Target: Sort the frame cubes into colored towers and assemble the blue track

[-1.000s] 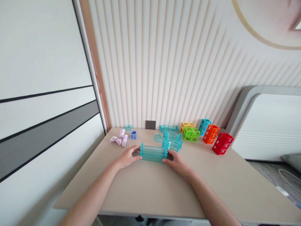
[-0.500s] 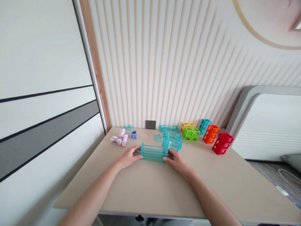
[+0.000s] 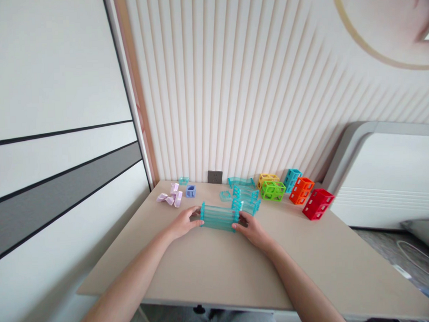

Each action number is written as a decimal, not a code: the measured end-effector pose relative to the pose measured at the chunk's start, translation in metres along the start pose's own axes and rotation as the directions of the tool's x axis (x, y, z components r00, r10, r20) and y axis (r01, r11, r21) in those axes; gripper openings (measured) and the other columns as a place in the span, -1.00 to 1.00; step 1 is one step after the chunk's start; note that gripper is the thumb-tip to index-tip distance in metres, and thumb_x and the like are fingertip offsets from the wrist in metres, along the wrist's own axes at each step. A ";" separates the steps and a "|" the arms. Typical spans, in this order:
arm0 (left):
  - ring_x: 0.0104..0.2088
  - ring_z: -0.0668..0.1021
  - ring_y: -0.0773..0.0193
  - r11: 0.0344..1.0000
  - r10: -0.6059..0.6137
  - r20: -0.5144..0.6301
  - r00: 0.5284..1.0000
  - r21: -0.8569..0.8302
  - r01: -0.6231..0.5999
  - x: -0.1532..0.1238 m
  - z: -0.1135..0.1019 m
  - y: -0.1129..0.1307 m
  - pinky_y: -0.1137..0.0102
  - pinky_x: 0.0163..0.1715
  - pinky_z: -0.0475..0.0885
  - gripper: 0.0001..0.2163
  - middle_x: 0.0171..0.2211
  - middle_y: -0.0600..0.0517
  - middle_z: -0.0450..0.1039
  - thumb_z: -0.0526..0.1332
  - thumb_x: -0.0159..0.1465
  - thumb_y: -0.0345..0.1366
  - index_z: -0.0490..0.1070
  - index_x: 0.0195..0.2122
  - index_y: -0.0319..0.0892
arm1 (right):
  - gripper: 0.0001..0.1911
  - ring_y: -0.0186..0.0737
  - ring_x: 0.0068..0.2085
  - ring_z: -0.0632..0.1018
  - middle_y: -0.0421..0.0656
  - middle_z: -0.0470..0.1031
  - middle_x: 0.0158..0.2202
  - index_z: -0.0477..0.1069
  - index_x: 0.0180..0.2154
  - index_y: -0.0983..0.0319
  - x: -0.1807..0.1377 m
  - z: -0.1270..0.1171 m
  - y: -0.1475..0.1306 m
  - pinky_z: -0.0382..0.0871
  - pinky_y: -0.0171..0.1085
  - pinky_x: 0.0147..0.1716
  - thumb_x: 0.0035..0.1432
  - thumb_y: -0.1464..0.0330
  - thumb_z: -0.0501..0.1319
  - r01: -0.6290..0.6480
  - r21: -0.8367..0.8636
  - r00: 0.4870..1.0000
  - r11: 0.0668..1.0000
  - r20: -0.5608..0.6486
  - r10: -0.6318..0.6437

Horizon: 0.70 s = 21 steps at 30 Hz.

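Both your bare forearms reach forward and converge, elbows wide and wrists low. Your left hand (image 3: pixel 183 222) is turned inward, fingers curled and thumb forward, facing your right hand (image 3: pixel 251 230). The right mirrors it, palm inward, fingers bent. The two hands are level and well apart.

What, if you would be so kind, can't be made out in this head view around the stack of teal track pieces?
- Fingertips of the left hand and right hand: hidden behind the ends of the teal track stack, so the grip is unclear.
- Number of pieces in the stack: too small to count.
- Teal pieces behind it: partly hidden by the stack; shapes indistinct.
- Table near edge: partly covered by the forearms.
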State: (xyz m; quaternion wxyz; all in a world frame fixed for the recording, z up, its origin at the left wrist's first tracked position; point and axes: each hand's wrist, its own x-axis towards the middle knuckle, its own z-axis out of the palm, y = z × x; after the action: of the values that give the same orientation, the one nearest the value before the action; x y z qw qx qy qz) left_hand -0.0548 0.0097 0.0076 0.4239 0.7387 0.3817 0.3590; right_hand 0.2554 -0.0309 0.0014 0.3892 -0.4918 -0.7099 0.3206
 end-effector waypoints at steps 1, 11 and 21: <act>0.02 0.58 0.00 1.000 0.001 0.001 1.000 -0.003 -0.001 0.000 0.000 0.000 0.13 0.13 0.41 -0.57 0.00 -0.07 0.60 0.41 0.14 -0.15 0.50 0.02 -0.15 | -0.59 -0.10 -0.26 0.49 -0.17 0.50 -0.34 0.49 -0.24 0.22 0.000 0.000 0.000 0.41 -0.18 -0.21 0.07 0.03 0.36 0.005 0.001 1.000 1.000 -0.001 -0.005; 0.04 0.59 0.01 0.999 -0.001 0.023 1.000 -0.047 0.002 0.001 0.001 -0.001 0.11 0.15 0.42 -0.58 0.03 -0.09 0.59 0.41 0.14 -0.14 0.50 0.01 -0.13 | -0.56 -0.05 -0.20 0.53 -0.14 0.57 -0.27 0.54 -0.16 0.21 -0.001 -0.002 0.000 0.44 -0.12 -0.13 0.04 0.04 0.39 0.004 0.007 1.000 1.000 -0.002 -0.004; 0.10 0.56 0.01 0.998 -0.025 0.056 0.998 -0.056 0.028 -0.001 -0.004 -0.003 0.07 0.22 0.34 -0.44 0.13 -0.14 0.51 0.42 0.09 -0.27 0.39 0.14 -0.14 | -0.58 0.06 -0.02 0.53 -0.04 0.55 -0.06 0.55 -0.08 0.22 -0.002 -0.012 -0.002 0.36 0.01 0.06 0.00 0.24 0.43 0.010 -0.115 0.999 0.993 0.051 -0.004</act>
State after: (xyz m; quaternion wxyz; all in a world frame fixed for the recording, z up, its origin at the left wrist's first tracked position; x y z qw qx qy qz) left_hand -0.0588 0.0114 0.0065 0.4597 0.7309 0.3692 0.3437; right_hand 0.2657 -0.0324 0.0081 0.3431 -0.5024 -0.7386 0.2902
